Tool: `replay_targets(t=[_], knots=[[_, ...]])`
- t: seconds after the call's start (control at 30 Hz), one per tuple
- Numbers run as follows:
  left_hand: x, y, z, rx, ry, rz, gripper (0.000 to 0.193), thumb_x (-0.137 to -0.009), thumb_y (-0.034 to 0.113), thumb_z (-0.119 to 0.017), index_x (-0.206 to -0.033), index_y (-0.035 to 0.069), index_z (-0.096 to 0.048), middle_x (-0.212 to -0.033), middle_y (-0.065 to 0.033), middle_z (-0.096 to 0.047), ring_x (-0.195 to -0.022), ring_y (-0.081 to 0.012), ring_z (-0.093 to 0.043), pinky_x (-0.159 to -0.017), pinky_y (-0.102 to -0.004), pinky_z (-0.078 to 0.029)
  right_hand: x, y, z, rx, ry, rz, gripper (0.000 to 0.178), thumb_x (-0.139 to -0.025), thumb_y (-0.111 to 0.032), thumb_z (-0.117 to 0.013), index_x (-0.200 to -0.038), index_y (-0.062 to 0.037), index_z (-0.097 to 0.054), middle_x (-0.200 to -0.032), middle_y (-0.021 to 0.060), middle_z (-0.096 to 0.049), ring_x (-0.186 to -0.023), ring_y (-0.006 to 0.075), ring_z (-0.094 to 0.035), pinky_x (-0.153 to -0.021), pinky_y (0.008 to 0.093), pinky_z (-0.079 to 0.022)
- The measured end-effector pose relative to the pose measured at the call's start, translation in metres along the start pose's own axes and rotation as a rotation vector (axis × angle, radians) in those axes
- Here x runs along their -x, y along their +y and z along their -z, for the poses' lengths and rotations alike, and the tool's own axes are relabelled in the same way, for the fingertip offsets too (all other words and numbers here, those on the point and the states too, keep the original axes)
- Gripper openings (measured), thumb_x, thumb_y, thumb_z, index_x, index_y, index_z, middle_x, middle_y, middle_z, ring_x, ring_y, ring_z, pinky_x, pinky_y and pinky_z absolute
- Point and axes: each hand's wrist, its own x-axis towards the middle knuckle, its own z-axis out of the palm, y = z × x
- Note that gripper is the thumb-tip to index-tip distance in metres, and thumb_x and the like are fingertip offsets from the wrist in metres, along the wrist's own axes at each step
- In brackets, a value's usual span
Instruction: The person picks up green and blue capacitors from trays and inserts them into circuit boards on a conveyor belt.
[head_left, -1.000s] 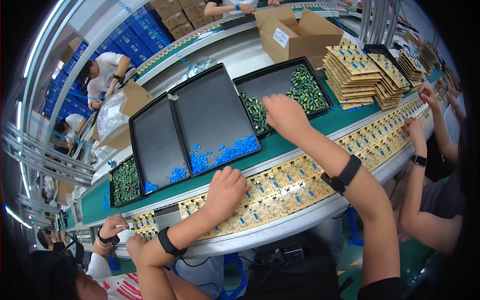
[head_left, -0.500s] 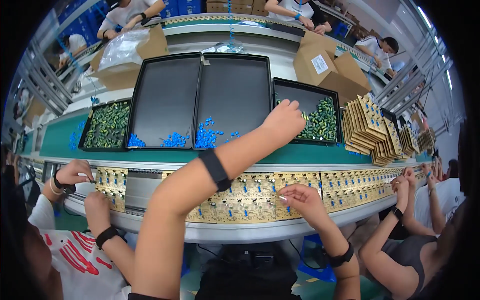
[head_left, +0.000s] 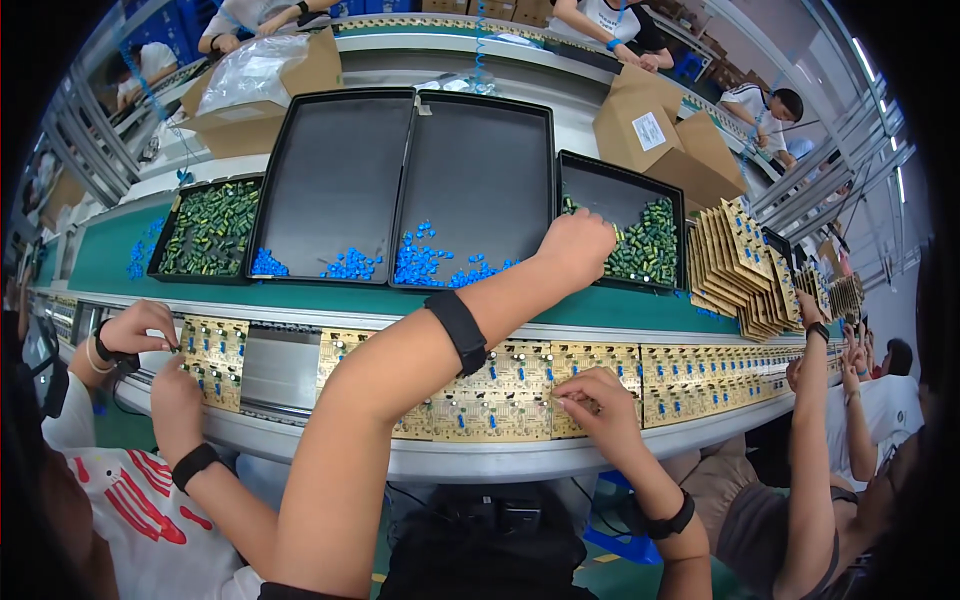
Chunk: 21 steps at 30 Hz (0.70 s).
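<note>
My left hand [head_left: 578,247] reaches across to the left side of a shallow black tray [head_left: 684,215] of green cylindrical components [head_left: 645,247]. Its fingers are curled down and closed; whatever they hold is hidden. A black band circles that wrist. At the conveyor, my right hand [head_left: 606,410] hovers over a tan circuit board [head_left: 575,362] fitted with small blue and dark parts. Thumb and fingers are drawn together there, around something too small to name. More such boards [head_left: 490,415] lie edge to edge along the line, partly covered by my left forearm.
Two large black trays [head_left: 330,180] hold blue components [head_left: 420,265]. Another tray of green components [head_left: 210,230] sits left. Stacked boards [head_left: 745,270] stand right, cardboard boxes [head_left: 660,140] behind. A co-worker's hands [head_left: 150,330] work at left; another person's arm [head_left: 815,400] reaches in at right.
My left hand remains at the green-component tray, its fingers lower. My right fingers have curled in over the board. The co-worker at right has stretched an arm toward the stacked boards. The view shifted slightly.
</note>
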Motion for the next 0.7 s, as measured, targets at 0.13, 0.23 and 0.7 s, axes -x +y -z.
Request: replay_targets(t=[0.13, 0.23, 0.7], knots=[[0.007, 0.003, 0.016, 0.056, 0.068, -0.038, 0.012, -0.066, 0.010, -0.061, -0.076, 0.003, -0.059, -0.076, -0.0111, -0.060, -0.078, -0.0292, -0.059, -0.071, -0.0383, -0.052, -0.001, 0.017, -0.004, 0.157, 0.091, 0.277, 0.017, -0.074, 0.000, -0.070, -0.089, -0.0081, -0.070, -0.085, 0.0035, -0.060, -0.080, 0.0176, -0.053, -0.069, 0.0272, -0.043], [0.019, 0.005, 0.036, 0.072, 0.035, -0.081, 0.012, -0.068, 0.010, -0.060, -0.078, 0.004, -0.061, -0.077, -0.0092, -0.061, -0.079, -0.0281, -0.059, -0.070, -0.0381, -0.052, 0.000, 0.016, -0.004, 0.165, 0.066, 0.251, 0.017, -0.073, -0.001, -0.070, -0.089, -0.0089, -0.070, -0.086, 0.0032, -0.060, -0.083, 0.0195, -0.052, -0.071, 0.0288, -0.043], [0.088, -0.002, 0.097, 0.333, -0.067, -0.001, 0.015, -0.077, 0.013, -0.065, -0.092, 0.012, -0.065, -0.074, -0.0027, -0.063, -0.067, -0.0190, -0.061, -0.059, -0.0312, -0.049, -0.001, 0.007, -0.003, 0.330, 0.104, 0.422, 0.020, -0.068, -0.001, -0.070, -0.085, -0.0106, -0.067, -0.085, 0.0044, -0.058, -0.084, 0.0241, -0.052, -0.075, 0.0357, -0.041]])
